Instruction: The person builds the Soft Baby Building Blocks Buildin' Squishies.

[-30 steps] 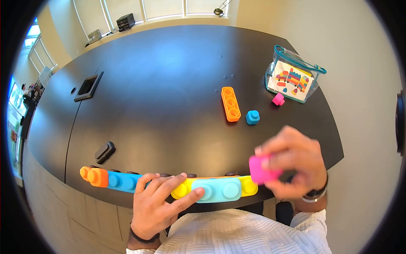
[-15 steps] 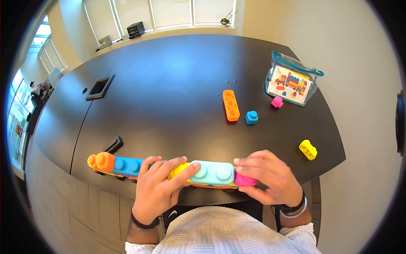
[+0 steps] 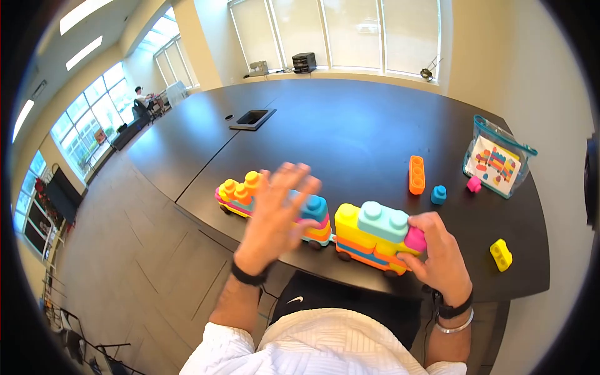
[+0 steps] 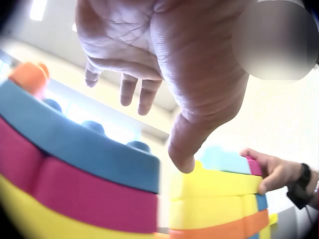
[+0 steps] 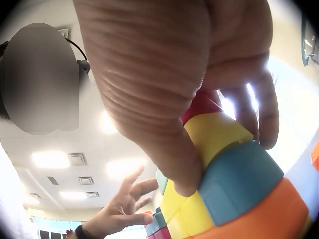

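Observation:
A toy train of building blocks stands along the table's front edge in two linked wagons. The right wagon has stacked yellow, blue and orange blocks, with a light blue block (image 3: 382,220) on top and a pink block (image 3: 415,239) at its right end. My right hand (image 3: 442,256) holds that end, thumb on the near side and fingers over the pink block. Above the left wagon my left hand (image 3: 275,219) is raised with fingers spread, holding nothing. It partly hides the left wagon's blue block (image 3: 315,205) and orange block (image 3: 252,181).
Farther back lie an orange three-hole block (image 3: 417,175), a small blue block (image 3: 439,195) and a small pink block (image 3: 474,184) by a clear bag (image 3: 528,153). A yellow block (image 3: 500,255) lies at right. A socket box (image 3: 253,119) is set into the table.
My right hand brought the pink block onto the right wagon's end and still holds there. My left hand has lifted off the train. The head view has swung left, showing the wagons' sides.

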A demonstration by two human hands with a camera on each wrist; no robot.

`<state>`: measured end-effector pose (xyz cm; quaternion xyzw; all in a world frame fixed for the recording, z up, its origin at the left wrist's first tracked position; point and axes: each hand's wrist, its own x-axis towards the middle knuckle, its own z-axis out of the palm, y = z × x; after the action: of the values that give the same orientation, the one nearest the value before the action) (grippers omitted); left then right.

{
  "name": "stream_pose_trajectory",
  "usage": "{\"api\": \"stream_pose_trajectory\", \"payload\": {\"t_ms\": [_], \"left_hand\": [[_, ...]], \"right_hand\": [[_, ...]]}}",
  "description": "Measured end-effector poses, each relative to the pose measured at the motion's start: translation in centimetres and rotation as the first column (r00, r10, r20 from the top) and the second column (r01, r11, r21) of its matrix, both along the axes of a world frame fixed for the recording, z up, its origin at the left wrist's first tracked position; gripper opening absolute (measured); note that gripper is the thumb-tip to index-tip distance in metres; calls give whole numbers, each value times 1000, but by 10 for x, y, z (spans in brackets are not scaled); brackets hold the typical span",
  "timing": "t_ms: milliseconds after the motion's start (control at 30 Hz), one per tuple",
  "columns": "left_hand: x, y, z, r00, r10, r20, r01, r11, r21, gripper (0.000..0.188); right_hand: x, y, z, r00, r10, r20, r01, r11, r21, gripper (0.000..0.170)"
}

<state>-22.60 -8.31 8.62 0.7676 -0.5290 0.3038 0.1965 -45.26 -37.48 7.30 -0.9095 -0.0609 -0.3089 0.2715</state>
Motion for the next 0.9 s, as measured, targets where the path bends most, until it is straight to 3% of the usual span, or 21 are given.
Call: {"api": "stream_pose_trajectory", "payload": {"t_ms": [67,133,200,267,333,367,433,533,633,800,900], "left_hand": [[28,25,0,997,71,5,-70,990,-121,117],[59,56,-1,994,102,-35,-106,988,-115,126],[103,84,-13,961,168,-217,-171,985,9,134],[138,98,-29,939,179,-292,-156,983,102,117],[172,105,-53,945,227,-237,-166,953,253,89],[166,95,-51,953,199,-228,-142,960,243,89],[157,84,-46,900,358,-247,-318,929,190,65],[167,81,-50,904,389,-179,-353,913,204,60],[163,76,-42,894,399,-205,-356,908,220,64],[155,48,-47,855,496,-151,-467,864,191,62],[157,25,-52,857,498,-136,-458,855,243,72]], "right_hand": [[-5,-1,2,1000,-1,23,2,1000,-18,78],[-12,2,4,993,-70,-99,66,997,-48,91],[-6,-3,-12,989,-127,-81,123,991,-54,99],[3,-5,-23,994,-108,-18,107,992,-68,101],[8,-3,-27,989,-149,-6,148,987,-59,102],[12,-3,-28,988,-153,-7,153,987,-47,104],[21,-1,-31,984,-178,-4,178,984,-29,105],[36,-3,-33,978,-206,-33,205,979,-20,105],[60,-22,-41,970,-232,75,235,972,-26,107],[110,-57,-41,960,-279,9,278,956,-96,108],[139,-70,-37,908,-415,-66,404,906,-127,114]]}}
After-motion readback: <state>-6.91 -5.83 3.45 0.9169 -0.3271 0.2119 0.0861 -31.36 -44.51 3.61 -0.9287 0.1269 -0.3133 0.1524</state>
